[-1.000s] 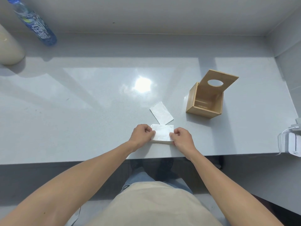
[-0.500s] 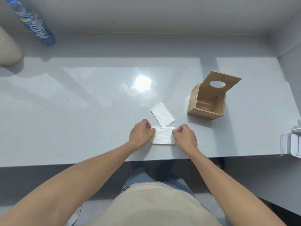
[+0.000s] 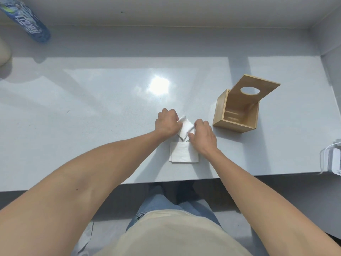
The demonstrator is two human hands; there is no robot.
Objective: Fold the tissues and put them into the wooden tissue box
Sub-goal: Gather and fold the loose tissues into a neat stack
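- Both hands have left the near tissue (image 3: 183,152) and jumped forward to the second tissue (image 3: 186,129), the one that lay untouched a second ago.
- The near tissue now lies on its own, a flat folded rectangle near the front edge of the grey counter (image 3: 92,111), with neither hand on it. That fold looks finished.
- The left hand (image 3: 166,123) pinches the second tissue at its left edge, fingers curled down onto the paper.
- The right hand (image 3: 202,136) closes on the right-hand corner, and its wrist crosses the near tissue's top right corner.
- The second tissue sits askew, a diamond between the two hands, its lower tip just touching or overlapping the near tissue's top edge; I cannot tell which.
- The wooden tissue box (image 3: 237,112) stands to the right, well clear of the hands, its lid (image 3: 255,89) tipped up and back, and what shows of its inside is bare.
- So one piece looks folded, a second is being gripped, and nothing has gone into the box yet.
- A blue bottle (image 3: 27,23) lies far back on the left, out of play.
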